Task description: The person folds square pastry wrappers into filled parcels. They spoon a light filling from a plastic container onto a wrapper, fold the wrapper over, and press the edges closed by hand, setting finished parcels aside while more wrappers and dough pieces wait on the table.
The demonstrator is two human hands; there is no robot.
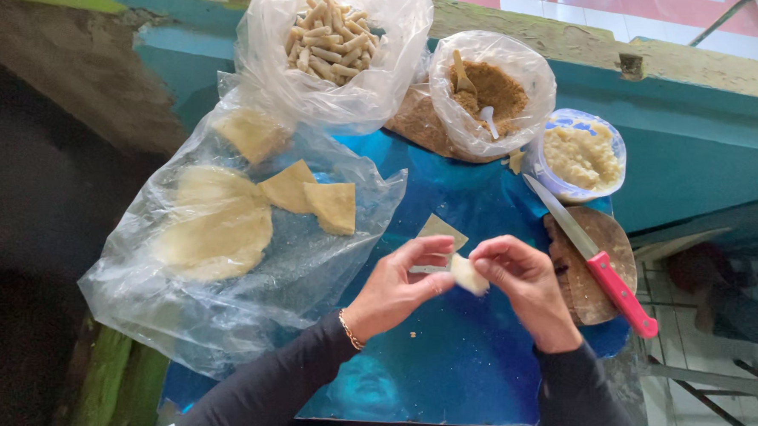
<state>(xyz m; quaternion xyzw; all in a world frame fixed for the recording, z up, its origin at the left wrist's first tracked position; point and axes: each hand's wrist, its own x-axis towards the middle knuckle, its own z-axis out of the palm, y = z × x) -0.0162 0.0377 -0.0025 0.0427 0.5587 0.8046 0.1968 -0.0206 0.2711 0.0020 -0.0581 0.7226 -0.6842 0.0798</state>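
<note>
Starting at the left edge of the blue tabletop (441,360), a clear plastic sheet (137,288) carries a round flat dough disc (212,223) and two cut dough triangles (311,197). Behind them, at the far edge, stands a bag of finished rolls (331,36), then a bag of brown crumbly filling (491,90) with a spoon in it, then a tub of pale mash (579,155). My left hand (397,286) pinches the near-left end of a small dough piece (468,275) between thumb and fingers; my right hand (525,283) grips its other end the same way. The piece sits between the two hands, above the middle of the tabletop (not resting on it, as far as I can tell), its long axis running hand to hand, both equally close. Another triangle (442,231) lies just beyond my fingers. Toward the right edge, a red-handled knife (594,261) lies slanted across a round wooden board (593,278).
</note>
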